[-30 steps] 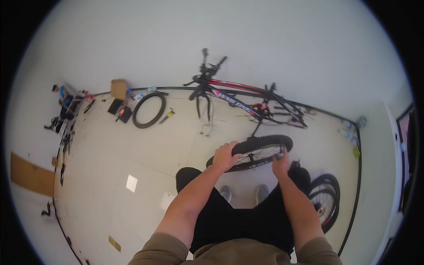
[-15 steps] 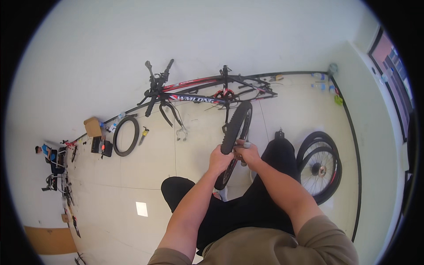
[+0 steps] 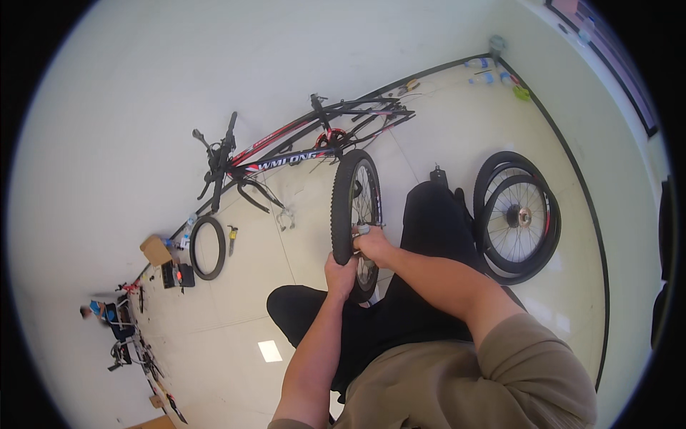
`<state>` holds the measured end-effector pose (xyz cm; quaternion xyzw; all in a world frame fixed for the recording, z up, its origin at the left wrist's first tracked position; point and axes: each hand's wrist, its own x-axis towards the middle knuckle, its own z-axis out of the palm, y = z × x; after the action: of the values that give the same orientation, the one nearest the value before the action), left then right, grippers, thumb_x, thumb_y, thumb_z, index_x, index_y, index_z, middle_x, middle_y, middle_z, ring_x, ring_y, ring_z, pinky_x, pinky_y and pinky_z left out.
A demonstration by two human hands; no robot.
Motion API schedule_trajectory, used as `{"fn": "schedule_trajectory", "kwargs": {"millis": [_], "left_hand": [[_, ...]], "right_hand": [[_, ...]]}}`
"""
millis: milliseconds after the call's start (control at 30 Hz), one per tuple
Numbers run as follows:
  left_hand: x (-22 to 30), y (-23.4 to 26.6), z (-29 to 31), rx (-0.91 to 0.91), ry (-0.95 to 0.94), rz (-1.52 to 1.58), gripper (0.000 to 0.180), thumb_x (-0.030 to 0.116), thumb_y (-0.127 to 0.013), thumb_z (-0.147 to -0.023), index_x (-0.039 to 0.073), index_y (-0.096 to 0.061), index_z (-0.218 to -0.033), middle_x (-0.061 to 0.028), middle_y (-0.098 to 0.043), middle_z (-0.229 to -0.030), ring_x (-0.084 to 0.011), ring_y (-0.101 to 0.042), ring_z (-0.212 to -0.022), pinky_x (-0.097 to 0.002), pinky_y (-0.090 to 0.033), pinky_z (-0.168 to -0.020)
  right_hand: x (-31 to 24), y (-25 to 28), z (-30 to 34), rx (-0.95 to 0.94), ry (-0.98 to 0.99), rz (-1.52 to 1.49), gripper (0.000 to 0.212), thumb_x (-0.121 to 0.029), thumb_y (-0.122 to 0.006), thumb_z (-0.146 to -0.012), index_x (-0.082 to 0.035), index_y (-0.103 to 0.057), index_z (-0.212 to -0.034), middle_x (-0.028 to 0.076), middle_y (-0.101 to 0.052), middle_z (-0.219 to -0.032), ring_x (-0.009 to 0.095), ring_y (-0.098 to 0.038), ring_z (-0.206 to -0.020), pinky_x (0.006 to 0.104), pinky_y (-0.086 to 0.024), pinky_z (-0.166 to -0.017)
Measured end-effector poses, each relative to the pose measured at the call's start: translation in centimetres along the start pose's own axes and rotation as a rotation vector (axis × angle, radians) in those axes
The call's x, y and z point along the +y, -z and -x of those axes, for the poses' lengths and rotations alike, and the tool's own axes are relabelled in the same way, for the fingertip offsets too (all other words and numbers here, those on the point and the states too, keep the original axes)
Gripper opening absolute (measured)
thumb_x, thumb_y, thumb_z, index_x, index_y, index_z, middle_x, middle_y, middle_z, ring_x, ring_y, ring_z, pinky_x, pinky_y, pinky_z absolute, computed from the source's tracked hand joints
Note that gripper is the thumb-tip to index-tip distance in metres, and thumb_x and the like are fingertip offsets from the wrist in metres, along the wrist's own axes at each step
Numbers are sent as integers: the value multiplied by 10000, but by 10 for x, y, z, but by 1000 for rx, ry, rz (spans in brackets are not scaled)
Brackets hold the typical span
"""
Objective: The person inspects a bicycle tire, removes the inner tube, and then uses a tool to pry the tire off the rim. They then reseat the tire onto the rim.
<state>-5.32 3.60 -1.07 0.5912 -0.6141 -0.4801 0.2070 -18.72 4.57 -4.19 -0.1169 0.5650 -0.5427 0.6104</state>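
Observation:
A bicycle wheel (image 3: 343,196) with a black knobbly tyre stands upright between my legs. My left hand (image 3: 341,275) is closed round the tyre at the near side of the wheel. On the spoke side, my right hand (image 3: 375,244) has its fingers bent in near the middle of the wheel, beside a small grey part (image 3: 363,229). Its fingertips are partly hidden. Beyond the wheel, a black and red bicycle frame (image 3: 286,159) with handlebar and fork leans along the wall, without wheels.
Two more wheels (image 3: 550,236) lie overlapped on the floor to the right. A loose tyre (image 3: 194,247), a yellow-handled tool (image 3: 232,239), an open toolbox (image 3: 179,274) and a cardboard box (image 3: 156,250) are at the left. Plastic bottles (image 3: 480,79) lie in the far right corner. Another person (image 3: 107,314) sits far left.
My view has turned, so the bike frame sits further left. The wheel has swung from tilted to nearly upright and shows more of its spokes. Both hands stay on it.

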Motion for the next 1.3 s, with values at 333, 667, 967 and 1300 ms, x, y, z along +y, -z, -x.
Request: {"fn": "schedule_trajectory", "kwargs": {"millis": [333,667,967,1300], "left_hand": [[-12,6,14,-5,30,179,249,155,-750,-820,16,-646,-999,-24,-659,-835,-100,-588,-725,-281,-482,-652],[-11,5,11,46,71,170,274,137,-748,-798,12,-665,-1028,-24,-670,-826,-93,-596,-725,-272,-487,-658],[-2,0,18,39,97,250,243,97,-752,-812,19,-686,-1032,-13,-681,-859,-84,-579,-715,-275,-480,-648],[2,-5,23,91,162,310,273,11,-708,-797,-4,-650,-1064,-38,-678,-916,-125,-618,-785,-276,-484,-715]], "right_hand": [[0,-12,9,-97,-176,-363,297,-74,-600,-941,-31,-577,-1234,120,-671,-1033,237,-660,-907,396,-520,-809],[3,-10,-1,-130,-134,-236,395,-152,-621,-964,-20,-557,-1331,94,-678,-1052,228,-664,-892,383,-526,-783],[8,-5,0,-103,-88,-86,400,-201,-678,-934,-28,-616,-1290,81,-690,-1043,199,-662,-862,353,-518,-728],[-7,-7,5,-171,-97,5,439,-192,-678,-940,5,-584,-1322,88,-688,-1044,197,-652,-858,355,-534,-701]]}}
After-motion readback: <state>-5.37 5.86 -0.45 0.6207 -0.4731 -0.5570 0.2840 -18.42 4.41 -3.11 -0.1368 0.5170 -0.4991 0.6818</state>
